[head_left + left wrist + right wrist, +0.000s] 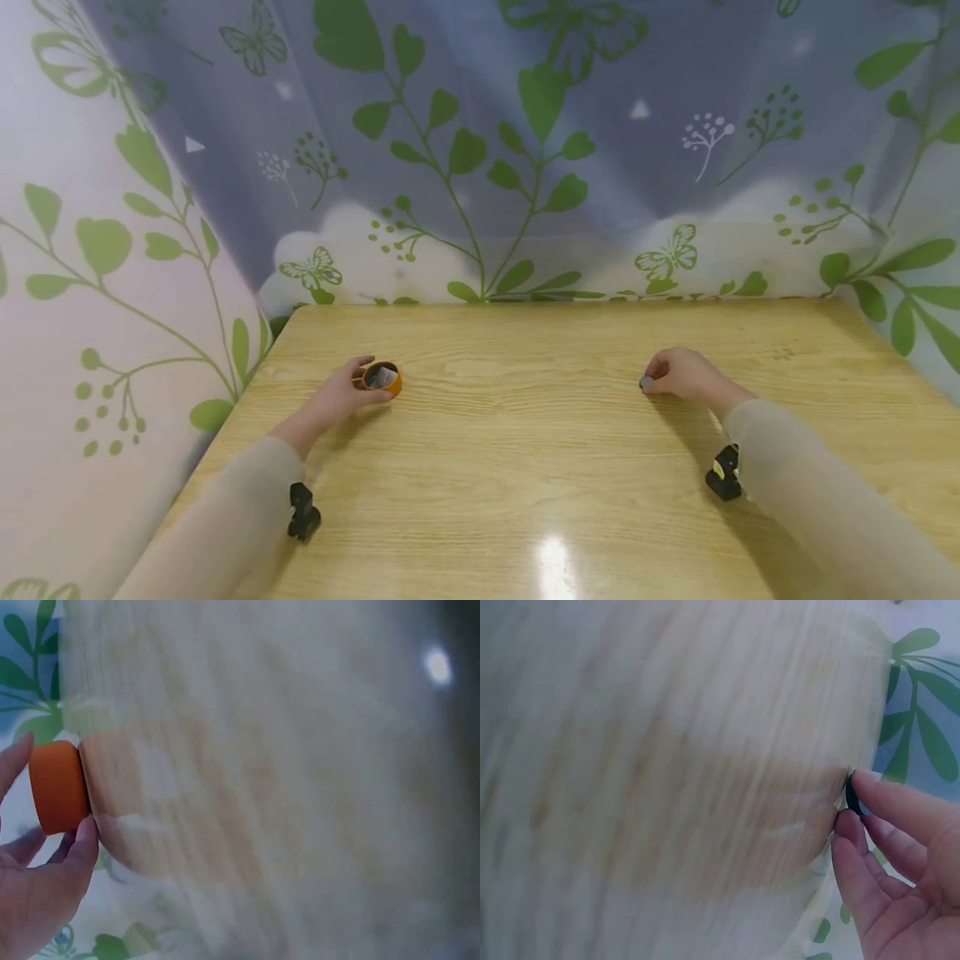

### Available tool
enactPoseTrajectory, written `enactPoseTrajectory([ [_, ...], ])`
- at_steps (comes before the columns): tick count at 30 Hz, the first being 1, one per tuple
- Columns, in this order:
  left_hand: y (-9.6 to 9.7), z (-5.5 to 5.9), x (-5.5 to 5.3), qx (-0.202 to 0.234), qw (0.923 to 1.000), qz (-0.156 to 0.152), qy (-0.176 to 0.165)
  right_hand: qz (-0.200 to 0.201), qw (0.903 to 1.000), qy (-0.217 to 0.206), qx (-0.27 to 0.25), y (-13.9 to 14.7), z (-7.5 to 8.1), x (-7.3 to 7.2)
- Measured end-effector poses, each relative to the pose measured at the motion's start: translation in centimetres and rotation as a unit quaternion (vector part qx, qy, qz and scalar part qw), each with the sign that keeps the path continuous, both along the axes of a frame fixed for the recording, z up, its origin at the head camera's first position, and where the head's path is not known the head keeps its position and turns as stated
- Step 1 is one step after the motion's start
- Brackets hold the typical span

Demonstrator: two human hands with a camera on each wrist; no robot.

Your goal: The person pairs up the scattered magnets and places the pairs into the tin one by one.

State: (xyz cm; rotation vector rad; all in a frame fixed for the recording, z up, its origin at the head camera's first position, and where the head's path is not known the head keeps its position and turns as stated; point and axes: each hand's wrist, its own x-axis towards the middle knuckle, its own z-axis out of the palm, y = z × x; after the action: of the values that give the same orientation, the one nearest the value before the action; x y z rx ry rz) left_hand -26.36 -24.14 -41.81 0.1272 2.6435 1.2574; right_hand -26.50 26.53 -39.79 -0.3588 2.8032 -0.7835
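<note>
At the left of the table, my left hand (351,390) curls round a small orange round container (395,385). Its top is open in the head view, and something pale lies inside that I cannot identify. The left wrist view shows the orange container (58,787) standing on the table between thumb and fingers of the left hand (49,892). Over at the right, my right hand (681,375) pinches a small dark, flat piece (646,383) at the tabletop. Seen from the right wrist, this dark piece (853,793) sits between the fingertips of the right hand (900,862), mostly covered.
The wooden table (495,467) has a glossy top that mirrors the hands. A curtain (480,167) with green leaves and butterflies hangs behind its back edge, and similar patterned cloth (90,333) lines the left side. Each wrist carries a black camera (303,512).
</note>
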Motion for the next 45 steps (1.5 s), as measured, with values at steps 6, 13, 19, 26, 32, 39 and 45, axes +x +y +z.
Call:
enactPoseTrajectory([
  [6,-0.2,0.1,-0.5,-0.017,0.9997,0.010,-0.013,-0.003,0.9987,-0.029,-0.043,1.0,-0.2,0.2],
  [13,0.0,0.4,-1.2,-0.005,0.9995,0.002,-0.030,-0.046,0.9831,-0.097,-0.148,3.3,0.0,0.2],
  [19,0.0,0.3,-1.2,0.011,0.9990,0.003,-0.042,-0.062,0.9758,-0.112,-0.178,4.3,0.2,0.4],
  [26,-0.1,0.4,-1.2,0.029,0.9982,0.008,-0.053,-0.080,0.9652,-0.127,-0.214,4.4,0.2,0.4],
  [32,-0.2,0.2,-1.3,0.036,0.9978,0.009,-0.054,-0.083,0.9522,-0.145,-0.256,3.9,0.3,0.2],
  [39,-0.5,-0.1,-1.4,0.025,0.9981,0.014,-0.054,-0.070,0.9460,-0.154,-0.277,2.6,0.7,-0.2],
  [45,-0.7,-0.3,-1.3,0.029,0.9975,0.018,-0.061,-0.057,0.9461,-0.150,-0.281,1.5,0.8,-0.4],
])
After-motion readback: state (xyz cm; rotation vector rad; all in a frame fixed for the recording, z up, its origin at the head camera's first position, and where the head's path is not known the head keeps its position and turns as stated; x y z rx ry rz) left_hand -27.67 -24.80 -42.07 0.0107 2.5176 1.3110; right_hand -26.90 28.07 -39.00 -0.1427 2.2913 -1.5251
